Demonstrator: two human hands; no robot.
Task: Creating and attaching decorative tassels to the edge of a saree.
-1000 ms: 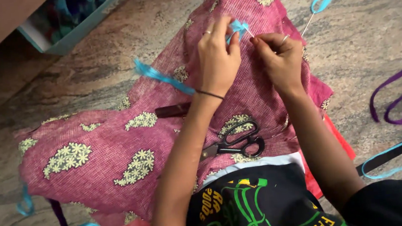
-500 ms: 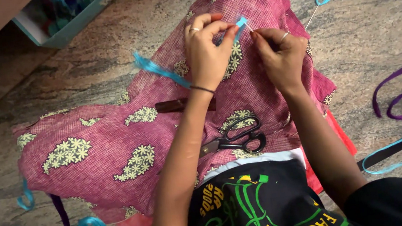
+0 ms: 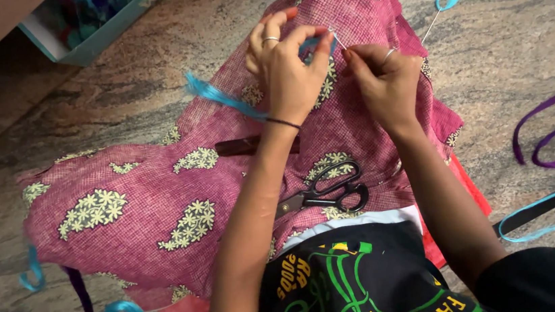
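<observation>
The left hand pinches a narrow turquoise fabric ribbon between thumb and forefinger, the other fingers fanned loosely above. The ribbon's free tail trails past the left wrist, while its folded end sits right at the fingertips. Just beside it, the right hand is closed in a fine pinch on a thin pale needle or pin whose tip meets the ribbon's fold.

The ribbon looks light, limp and likely to slip or fray, so it seems best gripped close to the fold, where it is doubled and firmer. The needle is stiff, slim and sharp, best held at its rear.

Below both hands lies a magenta checked cloth with pale paisley flower patches, soft and draping. Black-handled scissors rest on it near the forearms.
</observation>
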